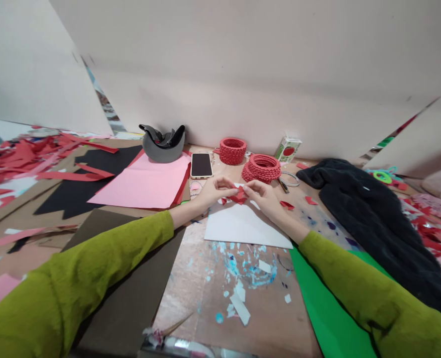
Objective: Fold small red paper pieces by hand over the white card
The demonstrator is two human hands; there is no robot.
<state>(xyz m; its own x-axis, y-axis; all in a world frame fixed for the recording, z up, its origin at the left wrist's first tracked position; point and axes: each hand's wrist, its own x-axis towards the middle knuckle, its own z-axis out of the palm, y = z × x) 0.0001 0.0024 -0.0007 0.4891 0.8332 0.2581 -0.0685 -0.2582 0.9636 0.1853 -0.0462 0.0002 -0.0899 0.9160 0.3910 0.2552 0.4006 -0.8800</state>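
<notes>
Between my two hands is a small folded piece of red paper [238,195], held above a white sheet [243,228]. My left hand [218,191] pinches its left side, fingers closed. On the other side my right hand [262,198] grips it between thumb and fingertips. Small red paper pieces [286,205] lie to the right of the sheet. Just beyond my hands sit two rings of interlocked red folded paper, one at the back [233,150] and a looser coil [261,168] nearer my right hand.
A phone [201,165], a grey cap [164,143] and pink paper [146,181] lie to the left. A small box [288,148] stands by the white wall. At right are a black cloth [347,199] and green paper [328,303]. Red scraps [30,156] heap up far left.
</notes>
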